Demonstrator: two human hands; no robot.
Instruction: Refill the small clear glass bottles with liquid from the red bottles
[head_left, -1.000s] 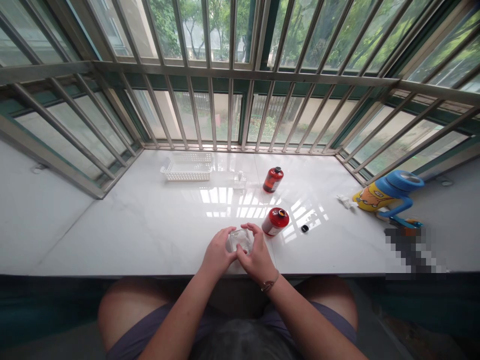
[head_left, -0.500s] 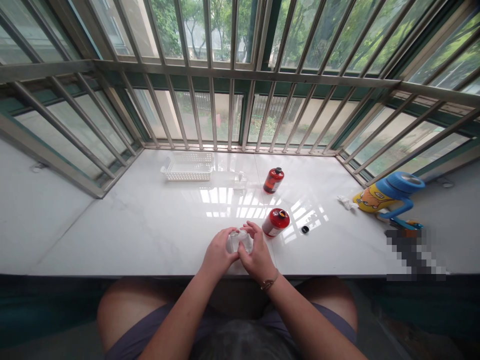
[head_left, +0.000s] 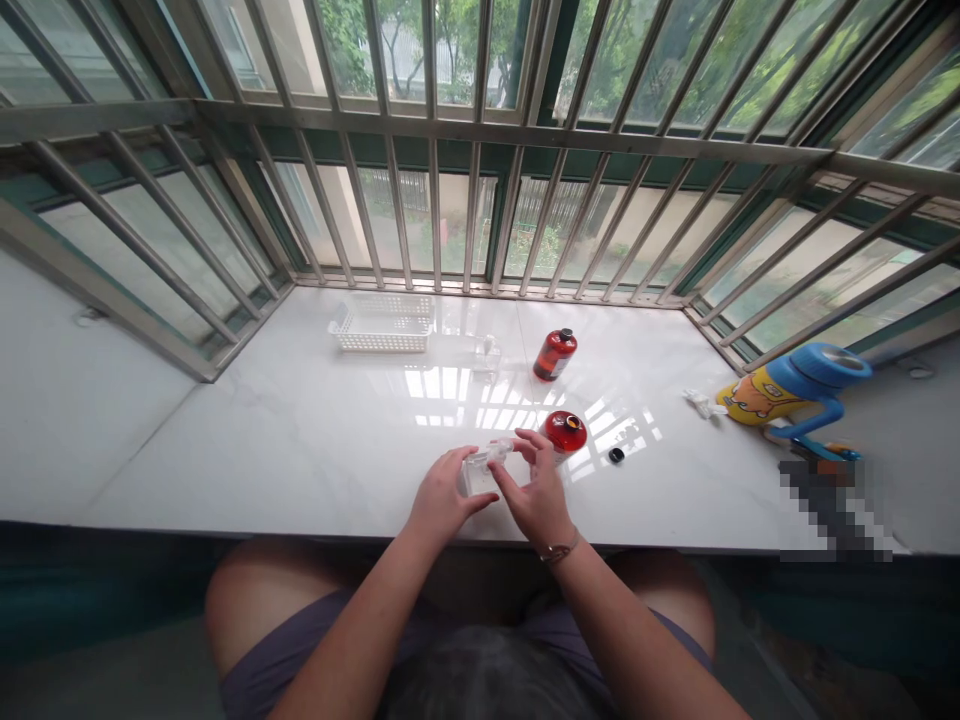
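Observation:
A small clear glass bottle is tilted in front of me, its neck pointing up and right. My left hand grips its body from the left. My right hand has its fingers at the neck end, though the exact contact is hard to see. Just beyond my right hand stands a red bottle with a white label, its lower part hidden behind my fingers. A small black cap lies to its right.
A white marble sill runs under steel window bars. On it are a white plastic basket, a clear bottle, a second red bottle, a white cloth, and a blue-lidded cartoon tumbler.
My hands have moved from cupping the clear bottle closely to holding it further apart, and the bottle now tilts with its neck to the right. The view has shifted slightly.

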